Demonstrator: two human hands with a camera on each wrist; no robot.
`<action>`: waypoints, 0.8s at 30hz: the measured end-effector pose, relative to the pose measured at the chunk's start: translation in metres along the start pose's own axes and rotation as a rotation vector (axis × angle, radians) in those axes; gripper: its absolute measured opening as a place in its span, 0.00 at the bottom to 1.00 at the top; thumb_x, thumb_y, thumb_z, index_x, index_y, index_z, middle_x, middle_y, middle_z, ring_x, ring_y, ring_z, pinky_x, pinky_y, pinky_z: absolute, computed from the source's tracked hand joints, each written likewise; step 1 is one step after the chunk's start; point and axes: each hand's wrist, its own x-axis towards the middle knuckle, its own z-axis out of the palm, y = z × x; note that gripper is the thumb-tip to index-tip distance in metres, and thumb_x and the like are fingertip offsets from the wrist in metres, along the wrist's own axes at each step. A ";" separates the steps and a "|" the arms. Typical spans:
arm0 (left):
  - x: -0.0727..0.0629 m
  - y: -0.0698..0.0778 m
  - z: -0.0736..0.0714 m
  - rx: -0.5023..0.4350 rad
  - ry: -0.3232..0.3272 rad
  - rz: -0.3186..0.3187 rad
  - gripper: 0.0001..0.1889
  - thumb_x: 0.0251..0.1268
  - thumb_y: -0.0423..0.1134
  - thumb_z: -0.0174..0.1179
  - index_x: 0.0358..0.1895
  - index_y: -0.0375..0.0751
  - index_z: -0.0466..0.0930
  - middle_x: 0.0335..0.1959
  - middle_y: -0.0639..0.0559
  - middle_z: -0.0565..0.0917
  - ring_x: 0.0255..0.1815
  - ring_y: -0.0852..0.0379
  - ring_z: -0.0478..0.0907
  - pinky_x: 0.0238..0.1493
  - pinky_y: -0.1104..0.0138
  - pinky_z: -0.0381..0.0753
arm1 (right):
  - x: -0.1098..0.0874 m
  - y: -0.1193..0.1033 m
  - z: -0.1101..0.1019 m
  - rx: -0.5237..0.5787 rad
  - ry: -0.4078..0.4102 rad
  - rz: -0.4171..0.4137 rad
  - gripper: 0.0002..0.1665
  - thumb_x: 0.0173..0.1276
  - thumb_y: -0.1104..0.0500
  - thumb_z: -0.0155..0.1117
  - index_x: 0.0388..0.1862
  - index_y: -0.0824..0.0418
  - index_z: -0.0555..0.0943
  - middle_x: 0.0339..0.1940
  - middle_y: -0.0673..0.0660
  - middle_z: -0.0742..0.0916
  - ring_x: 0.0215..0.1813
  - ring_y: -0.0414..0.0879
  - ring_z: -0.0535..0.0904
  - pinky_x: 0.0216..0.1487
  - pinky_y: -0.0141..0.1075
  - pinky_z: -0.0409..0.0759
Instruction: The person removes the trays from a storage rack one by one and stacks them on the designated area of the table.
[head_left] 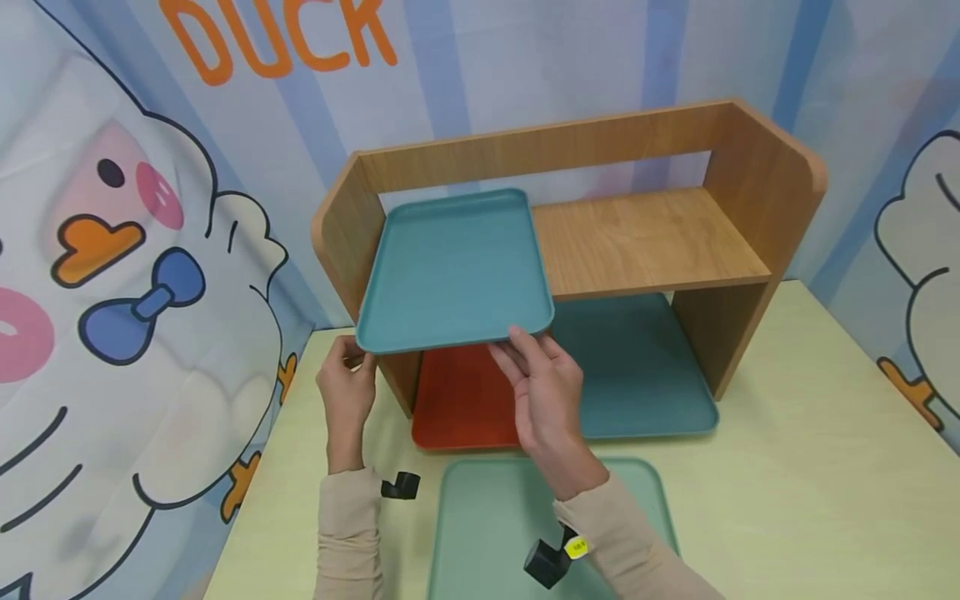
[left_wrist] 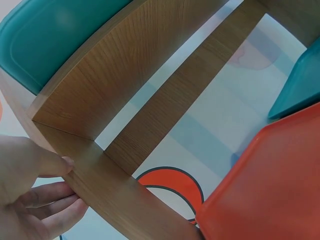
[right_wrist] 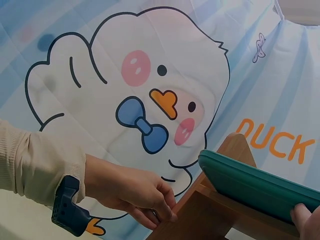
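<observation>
The room's rear is covered by a pale blue striped backdrop [head_left: 525, 92], printed with large white ducks and orange lettering. Below it, a pale yellow worktop [head_left: 825, 475] is spread, on which a two-tier wooden shelf [head_left: 645, 237] is stood. In front of the shelf, a light green tray [head_left: 480, 517] is laid flat and partly covered by the right forearm. The lower tier is occupied by a red tray [head_left: 465, 400] and, to its right, a dark teal tray [head_left: 637, 375]. Over the left part of the upper tier, a blue-green tray [head_left: 457, 267] is held, its front edge projecting past the board. That edge is gripped near its right corner by the right hand [head_left: 551, 396], with the fingers tucked underneath. The shelf's left side panel is pinched at its front edge by the left hand [head_left: 351, 396]. Beige sleeves [head_left: 348, 533] are worn, and a small black camera [head_left: 401, 486] is carried at each wrist.
</observation>
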 end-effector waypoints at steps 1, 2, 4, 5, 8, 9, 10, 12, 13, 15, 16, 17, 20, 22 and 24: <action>0.000 0.000 0.000 0.001 -0.001 -0.001 0.08 0.65 0.36 0.59 0.43 0.35 0.77 0.39 0.40 0.82 0.45 0.45 0.82 0.47 0.56 0.82 | -0.001 -0.001 -0.001 -0.004 -0.004 0.002 0.21 0.69 0.67 0.58 0.60 0.69 0.73 0.59 0.63 0.80 0.54 0.50 0.83 0.59 0.41 0.77; 0.000 0.000 0.000 -0.002 -0.001 -0.002 0.08 0.65 0.36 0.59 0.44 0.35 0.77 0.39 0.40 0.82 0.45 0.45 0.82 0.48 0.56 0.82 | -0.003 -0.003 -0.002 -0.008 -0.008 0.003 0.21 0.69 0.67 0.58 0.60 0.69 0.73 0.60 0.63 0.79 0.55 0.51 0.82 0.59 0.42 0.77; 0.000 0.001 0.000 -0.009 -0.001 -0.006 0.09 0.65 0.35 0.59 0.45 0.35 0.78 0.40 0.39 0.82 0.45 0.44 0.82 0.48 0.56 0.81 | -0.005 -0.005 -0.004 -0.012 -0.017 0.007 0.21 0.69 0.67 0.57 0.61 0.68 0.72 0.61 0.63 0.79 0.57 0.51 0.81 0.60 0.42 0.76; 0.000 0.001 -0.001 -0.013 -0.002 -0.008 0.09 0.65 0.35 0.59 0.45 0.35 0.78 0.40 0.39 0.82 0.46 0.44 0.81 0.49 0.56 0.81 | -0.007 -0.007 -0.005 -0.014 -0.022 0.009 0.22 0.69 0.67 0.57 0.62 0.68 0.72 0.61 0.62 0.79 0.57 0.51 0.81 0.60 0.42 0.76; 0.000 0.001 -0.001 -0.022 -0.002 -0.012 0.09 0.64 0.32 0.58 0.46 0.35 0.78 0.41 0.39 0.82 0.46 0.44 0.81 0.49 0.55 0.81 | -0.010 -0.010 -0.008 -0.022 -0.034 0.016 0.22 0.70 0.66 0.57 0.62 0.67 0.72 0.61 0.62 0.79 0.58 0.52 0.80 0.61 0.43 0.75; 0.000 0.001 -0.002 -0.023 -0.003 -0.013 0.09 0.64 0.32 0.58 0.46 0.35 0.78 0.41 0.39 0.82 0.46 0.44 0.81 0.49 0.55 0.81 | -0.011 -0.011 -0.009 -0.024 -0.036 0.018 0.22 0.70 0.66 0.57 0.62 0.68 0.72 0.60 0.62 0.80 0.58 0.51 0.80 0.61 0.43 0.75; -0.001 0.000 -0.002 -0.027 -0.006 -0.013 0.10 0.64 0.32 0.58 0.46 0.35 0.78 0.42 0.39 0.81 0.46 0.44 0.81 0.49 0.55 0.81 | -0.012 -0.012 -0.010 -0.027 -0.036 0.018 0.22 0.70 0.66 0.57 0.62 0.68 0.72 0.59 0.62 0.80 0.58 0.51 0.81 0.61 0.42 0.75; -0.001 0.000 -0.002 -0.035 -0.010 -0.014 0.10 0.63 0.33 0.58 0.47 0.36 0.78 0.42 0.39 0.81 0.47 0.44 0.81 0.49 0.55 0.81 | -0.015 -0.014 -0.013 -0.032 -0.037 0.020 0.22 0.70 0.66 0.57 0.62 0.68 0.72 0.58 0.62 0.81 0.57 0.51 0.81 0.60 0.41 0.76; -0.001 -0.001 -0.002 -0.038 -0.013 -0.014 0.10 0.64 0.34 0.59 0.47 0.36 0.78 0.43 0.39 0.81 0.47 0.43 0.81 0.49 0.55 0.80 | -0.016 -0.015 -0.014 -0.034 -0.039 0.020 0.22 0.70 0.66 0.57 0.62 0.68 0.72 0.58 0.62 0.81 0.57 0.51 0.81 0.60 0.41 0.76; -0.001 -0.002 -0.002 -0.044 -0.017 -0.013 0.11 0.64 0.35 0.59 0.47 0.36 0.77 0.44 0.39 0.81 0.47 0.43 0.80 0.49 0.55 0.80 | -0.018 -0.018 -0.017 -0.038 -0.043 0.021 0.22 0.70 0.66 0.57 0.62 0.69 0.71 0.57 0.61 0.81 0.57 0.51 0.81 0.59 0.41 0.77; -0.001 -0.002 -0.002 -0.046 -0.017 -0.012 0.11 0.64 0.36 0.59 0.47 0.35 0.77 0.44 0.39 0.81 0.47 0.43 0.81 0.50 0.55 0.80 | -0.019 -0.019 -0.019 -0.040 -0.045 0.021 0.22 0.70 0.66 0.57 0.62 0.69 0.71 0.58 0.61 0.81 0.57 0.51 0.81 0.59 0.41 0.77; -0.001 -0.002 -0.002 -0.046 -0.015 -0.011 0.11 0.65 0.37 0.59 0.47 0.35 0.78 0.44 0.39 0.81 0.47 0.43 0.81 0.50 0.55 0.80 | -0.020 -0.021 -0.020 -0.044 -0.048 0.022 0.22 0.70 0.66 0.57 0.62 0.69 0.71 0.58 0.61 0.81 0.57 0.51 0.81 0.59 0.41 0.77; 0.000 -0.002 -0.001 -0.048 -0.012 -0.006 0.11 0.66 0.38 0.59 0.47 0.35 0.78 0.43 0.38 0.81 0.46 0.43 0.81 0.50 0.55 0.80 | -0.022 -0.025 -0.024 -0.047 -0.054 0.024 0.23 0.70 0.65 0.57 0.63 0.69 0.71 0.58 0.61 0.81 0.57 0.50 0.82 0.59 0.41 0.77; 0.000 -0.001 0.000 -0.049 -0.010 -0.005 0.11 0.66 0.38 0.59 0.46 0.35 0.78 0.43 0.38 0.82 0.45 0.43 0.81 0.49 0.56 0.80 | -0.023 -0.028 -0.027 -0.052 -0.050 0.030 0.23 0.70 0.65 0.57 0.62 0.70 0.71 0.56 0.60 0.83 0.55 0.49 0.83 0.59 0.41 0.77; 0.000 0.000 0.000 -0.051 -0.012 -0.011 0.11 0.66 0.37 0.59 0.46 0.35 0.78 0.42 0.38 0.82 0.45 0.43 0.81 0.49 0.56 0.80 | -0.025 -0.031 -0.030 -0.055 -0.044 0.038 0.22 0.70 0.65 0.57 0.62 0.70 0.71 0.54 0.58 0.84 0.53 0.48 0.84 0.59 0.41 0.76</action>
